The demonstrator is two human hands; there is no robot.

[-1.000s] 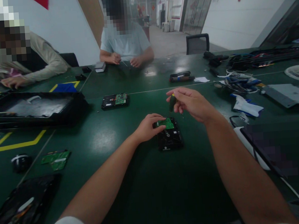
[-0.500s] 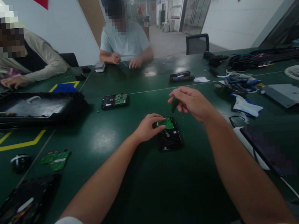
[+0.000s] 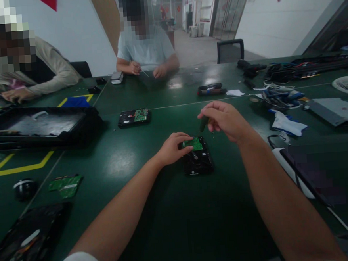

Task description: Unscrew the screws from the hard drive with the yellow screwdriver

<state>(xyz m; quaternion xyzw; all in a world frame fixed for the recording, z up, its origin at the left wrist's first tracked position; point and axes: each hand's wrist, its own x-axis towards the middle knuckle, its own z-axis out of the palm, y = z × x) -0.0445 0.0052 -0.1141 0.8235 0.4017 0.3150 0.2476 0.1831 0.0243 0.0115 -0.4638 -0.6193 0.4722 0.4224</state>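
Observation:
On the green table in front of me lies a black hard drive [image 3: 198,164] with its green circuit board [image 3: 197,144] facing up. My left hand [image 3: 175,147] holds the drive from its left side, thumb and fingers laid across the board. Above the drive's upper right corner hovers my right hand [image 3: 219,119], its fingers closed on a short dark tool [image 3: 203,124]. That tool points downward, apart from the drive, and its exact kind is unclear. A few tiny specks lie on the table below the right hand.
Another hard drive [image 3: 133,117] lies farther back. At left are a black tray [image 3: 43,135], a loose circuit board [image 3: 66,185], a dark round object [image 3: 25,189] and a larger black drive [image 3: 32,239]. Gloves [image 3: 288,122], cables and a phone-like device [image 3: 308,172] occupy the right. Two people sit opposite.
My hands hold nearly the same pose; the right fingers have shifted very slightly around the dark tool. The hand of the person opposite has lifted a little.

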